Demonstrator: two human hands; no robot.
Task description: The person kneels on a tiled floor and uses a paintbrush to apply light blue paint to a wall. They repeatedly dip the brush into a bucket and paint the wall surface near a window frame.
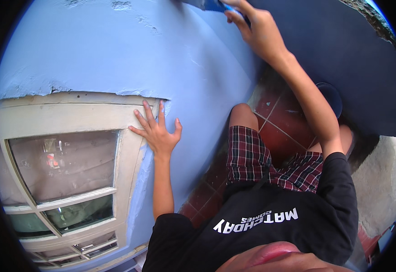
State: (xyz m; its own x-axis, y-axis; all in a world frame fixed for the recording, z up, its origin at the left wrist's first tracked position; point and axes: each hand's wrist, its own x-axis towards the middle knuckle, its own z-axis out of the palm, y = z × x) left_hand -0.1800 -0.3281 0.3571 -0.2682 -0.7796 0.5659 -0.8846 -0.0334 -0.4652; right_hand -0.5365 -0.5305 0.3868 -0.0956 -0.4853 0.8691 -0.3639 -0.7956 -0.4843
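Note:
My left hand (159,134) is spread against the corner of a cream window frame (86,117) and the light blue wall (201,112) beside it, with bluish marks on its fingertips. It holds nothing. At the top of the view, my right hand (261,32) grips a flat tool with a blue handle (230,7). The tool's wide end (201,3) reaches toward the wall and is blurred and partly cut off, so its exact kind cannot be told. Rough, chipped patches (120,5) mark the wall surface.
Glass panes (65,166) lie within the window frame at left. A dark blue wall (347,57) rises at right, with a dark round container (330,98) beside it. Red floor tiles (279,132) show around my legs. A bare grey cement surface (381,183) is at far right.

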